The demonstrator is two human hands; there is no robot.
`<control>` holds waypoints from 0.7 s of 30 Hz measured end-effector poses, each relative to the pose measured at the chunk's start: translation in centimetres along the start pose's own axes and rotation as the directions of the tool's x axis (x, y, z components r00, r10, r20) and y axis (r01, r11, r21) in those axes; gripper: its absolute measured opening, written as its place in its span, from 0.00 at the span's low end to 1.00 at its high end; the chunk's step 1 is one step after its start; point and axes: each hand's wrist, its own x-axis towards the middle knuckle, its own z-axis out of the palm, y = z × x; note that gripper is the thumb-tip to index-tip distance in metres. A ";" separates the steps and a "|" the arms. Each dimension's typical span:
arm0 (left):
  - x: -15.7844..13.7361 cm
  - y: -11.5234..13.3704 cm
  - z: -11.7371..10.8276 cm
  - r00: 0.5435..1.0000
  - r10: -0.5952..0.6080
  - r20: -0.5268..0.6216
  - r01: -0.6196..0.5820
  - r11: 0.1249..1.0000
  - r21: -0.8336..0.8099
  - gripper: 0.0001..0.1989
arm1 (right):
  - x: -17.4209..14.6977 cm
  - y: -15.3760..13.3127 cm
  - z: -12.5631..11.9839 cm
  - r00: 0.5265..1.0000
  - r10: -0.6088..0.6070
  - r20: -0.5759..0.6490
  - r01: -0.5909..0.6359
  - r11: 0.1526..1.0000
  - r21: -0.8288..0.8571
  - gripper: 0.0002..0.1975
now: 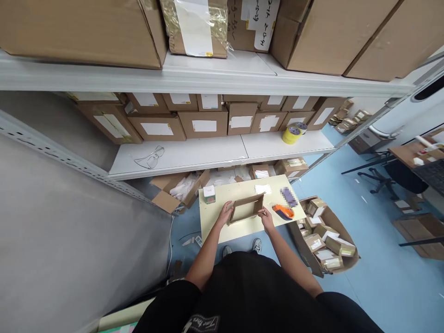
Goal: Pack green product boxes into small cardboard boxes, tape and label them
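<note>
A small cardboard box (247, 200), unfolded into a frame with the tabletop showing through it, is held between both hands over a pale yellow table (211, 226). My left hand (225, 214) grips its left side. At the right side, my right hand (265, 218) pinches the cardboard edge. An orange and blue tape dispenser (283, 212) lies just right of my right hand. Beyond it is a purple item (289, 197), blurred out. To the left stands a small white and green box (209, 194). White paper (262, 188) lies behind the cardboard box.
Shelving (208, 151) rises beyond the table, bearing cardboard boxes, glasses (151, 158) and yellow tape rolls (292, 134). A large carton (350, 236) full of small parcels sits on the floor at right. An open carton (166, 202) with white plastic is at left.
</note>
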 end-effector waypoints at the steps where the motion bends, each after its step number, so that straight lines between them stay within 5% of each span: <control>1: 0.0 0.1 0.2 1.000 0.000 0.012 0.000 1.000 0.005 0.26 | 0.2 -0.1 -0.1 1.000 0.003 0.003 -0.003 1.000 0.007 0.13; 11: 0.0 0.6 -1.4 0.992 0.031 0.124 -0.021 0.997 -0.081 0.36 | 0.8 -1.1 -0.7 0.986 -0.004 0.166 0.005 1.000 -0.006 0.12; 21: 0.3 -0.6 0.3 0.990 0.032 -0.139 -0.026 0.999 0.045 0.26 | 0.1 -3.0 -2.3 0.945 -0.002 0.326 -0.014 0.999 0.046 0.16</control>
